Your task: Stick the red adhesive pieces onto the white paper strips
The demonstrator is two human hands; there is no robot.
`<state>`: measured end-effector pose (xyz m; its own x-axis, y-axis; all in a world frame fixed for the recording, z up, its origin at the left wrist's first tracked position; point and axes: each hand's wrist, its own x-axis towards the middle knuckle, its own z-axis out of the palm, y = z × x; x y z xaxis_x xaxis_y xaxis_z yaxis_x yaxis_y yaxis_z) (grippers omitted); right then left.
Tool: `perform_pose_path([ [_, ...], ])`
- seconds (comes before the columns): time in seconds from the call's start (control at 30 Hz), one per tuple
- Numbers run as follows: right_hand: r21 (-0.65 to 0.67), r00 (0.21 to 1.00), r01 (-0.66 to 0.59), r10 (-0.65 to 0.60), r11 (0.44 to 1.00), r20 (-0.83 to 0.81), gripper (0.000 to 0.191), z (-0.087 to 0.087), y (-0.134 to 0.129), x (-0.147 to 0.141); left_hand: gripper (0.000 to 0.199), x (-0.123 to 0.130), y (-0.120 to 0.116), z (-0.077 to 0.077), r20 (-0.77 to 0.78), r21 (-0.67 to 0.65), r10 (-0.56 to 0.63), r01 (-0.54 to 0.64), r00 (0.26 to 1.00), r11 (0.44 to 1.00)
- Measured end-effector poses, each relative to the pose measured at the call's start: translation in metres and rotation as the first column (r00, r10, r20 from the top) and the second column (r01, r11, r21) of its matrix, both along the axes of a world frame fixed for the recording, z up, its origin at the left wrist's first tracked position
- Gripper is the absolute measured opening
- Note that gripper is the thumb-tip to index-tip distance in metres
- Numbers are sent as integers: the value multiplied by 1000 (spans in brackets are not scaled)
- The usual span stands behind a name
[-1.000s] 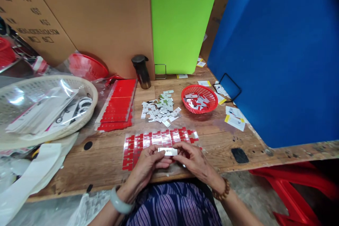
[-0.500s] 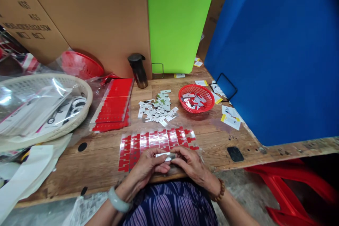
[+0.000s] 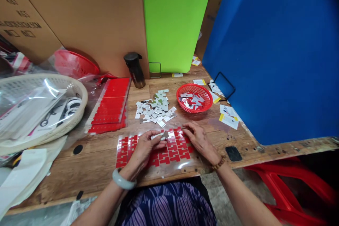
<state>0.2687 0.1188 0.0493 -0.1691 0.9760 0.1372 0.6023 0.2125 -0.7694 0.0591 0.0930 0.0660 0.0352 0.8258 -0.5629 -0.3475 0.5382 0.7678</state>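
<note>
Between its thumb and fingers, my left hand (image 3: 145, 147) holds a small flat metal piece (image 3: 160, 136) above a clear sheet. Rows of red T-like stickers (image 3: 172, 150) cover that sheet at the table's front edge. My right hand (image 3: 199, 140) has its fingertips pressed together at the upper right of the sheet; whatever they may pinch is too small to make out. Beyond the hands lies a loose pile of similar metal pieces (image 3: 156, 109). Right of the pile, a red basket (image 3: 180, 103) holds more pieces, some with red on them.
A stack of red sheets (image 3: 109, 102) and a large cream basket (image 3: 84, 93) under clear plastic are at the left. A dark tumbler (image 3: 136, 72) stands behind the pile. Green (image 3: 174, 21) and blue (image 3: 272, 60) boards rise behind, with cards (image 3: 230, 121) near the blue one.
My right hand has let go of the metal piece and moved up and right to the sheet's upper edge. My left hand has moved slightly up and left, still with the piece.
</note>
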Motion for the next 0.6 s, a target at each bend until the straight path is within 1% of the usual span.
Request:
perform_pose_path([
  [0.1,15,993,-28,27,999,113,15,-3,9,-10,16,13,15,-2,28,55,40,-42,999,998],
  [0.2,7,983,-24,22,1000,181,13,-12,14,-17,15,25,26,-11,9,107,61,-62,998,992],
  [0.3,3,980,11,-12,1000,199,12,-21,18,-18,16,35,31,-24,-19,138,91,-87,996,987],
  [0.4,-2,977,19,-18,1000,211,13,-24,21,-17,17,40,32,-34,-38,158,122,-115,992,981],
  [0.5,13,977,18,-21,1000,210,12,-24,17,-18,19,41,31,-39,-53,169,139,-129,989,977],
  [0.6,94,985,23,-39,995,168,17,-24,6,-20,20,42,31,-40,-69,175,146,-132,987,976],
])
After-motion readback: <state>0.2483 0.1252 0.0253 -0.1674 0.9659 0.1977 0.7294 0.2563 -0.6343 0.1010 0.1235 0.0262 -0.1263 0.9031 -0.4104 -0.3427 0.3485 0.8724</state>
